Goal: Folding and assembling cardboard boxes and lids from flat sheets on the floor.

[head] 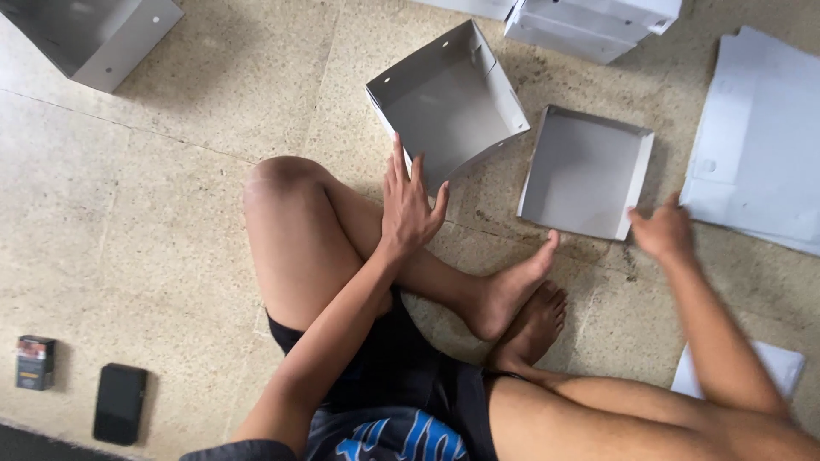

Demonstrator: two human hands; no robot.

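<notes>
Left hand (pixel 408 205), fingers spread, hovers by the deep grey box (pixel 448 102); right hand (pixel 664 229), blurred, reaches the shallow lid (pixel 585 171)—its grip unclear. A careless knock could crease either.

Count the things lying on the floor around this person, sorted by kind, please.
Folded boxes, open: 2
Shallow tray: 1
Stacked boxes at the top edge: 1 stack
Flat sheet piles: 2
Phone: 1
Small packet: 1
Total: 8
</notes>
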